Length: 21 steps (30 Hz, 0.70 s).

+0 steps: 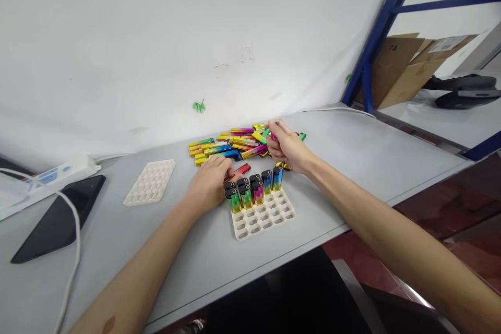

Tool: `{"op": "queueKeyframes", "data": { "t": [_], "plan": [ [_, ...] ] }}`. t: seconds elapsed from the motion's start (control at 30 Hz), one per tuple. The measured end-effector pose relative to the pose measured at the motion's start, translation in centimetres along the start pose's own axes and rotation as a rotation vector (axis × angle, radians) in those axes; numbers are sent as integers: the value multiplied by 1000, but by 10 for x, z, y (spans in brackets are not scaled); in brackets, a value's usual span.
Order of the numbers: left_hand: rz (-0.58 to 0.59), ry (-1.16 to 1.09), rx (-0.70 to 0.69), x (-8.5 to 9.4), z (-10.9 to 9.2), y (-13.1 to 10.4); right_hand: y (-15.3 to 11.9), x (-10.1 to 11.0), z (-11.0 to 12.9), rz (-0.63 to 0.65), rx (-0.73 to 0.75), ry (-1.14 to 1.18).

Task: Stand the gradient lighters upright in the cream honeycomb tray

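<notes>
A pile of colourful lighters [219,148] lies on the grey table near the wall. In front of it stands a white tray [266,216] with rows of oval holes; several lighters [258,192] with black tops stand upright in its back rows. My left hand [211,180] rests just left of these, its fingers closed around a red lighter [241,169] that is partly hidden. My right hand [284,143] is above the right side of the pile, fingers curled around a lighter [273,136] of which only a small pink part shows.
A second white tray [151,182] lies to the left. Farther left are a black tablet-like object [62,219], a white cable [76,240] and a white power strip [78,167]. Blue shelf posts [376,36] and cardboard boxes [410,73] stand at the right. The table's front edge [250,276] runs below the tray.
</notes>
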<state>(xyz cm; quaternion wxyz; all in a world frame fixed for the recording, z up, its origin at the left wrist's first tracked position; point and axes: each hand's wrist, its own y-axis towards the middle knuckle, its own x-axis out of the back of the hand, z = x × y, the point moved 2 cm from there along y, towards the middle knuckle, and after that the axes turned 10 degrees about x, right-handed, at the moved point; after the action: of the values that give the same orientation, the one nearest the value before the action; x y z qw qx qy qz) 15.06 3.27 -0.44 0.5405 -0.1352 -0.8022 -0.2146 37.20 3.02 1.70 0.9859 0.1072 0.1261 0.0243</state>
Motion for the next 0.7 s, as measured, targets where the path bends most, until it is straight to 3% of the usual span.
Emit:
{"op": "queueKeyframes", "data": {
  "t": [0.17,0.4,0.7],
  "plan": [
    [52,-27,29,2,-2,-1,1,1,-1,-35,-71,-38],
    [67,8,-8,3,-2,-3,-1,-1,-5,-6,-1,-57],
    [102,80,-35,2,-1,-2,0,-2,-6,-51,-55,-78]
  ]
}}
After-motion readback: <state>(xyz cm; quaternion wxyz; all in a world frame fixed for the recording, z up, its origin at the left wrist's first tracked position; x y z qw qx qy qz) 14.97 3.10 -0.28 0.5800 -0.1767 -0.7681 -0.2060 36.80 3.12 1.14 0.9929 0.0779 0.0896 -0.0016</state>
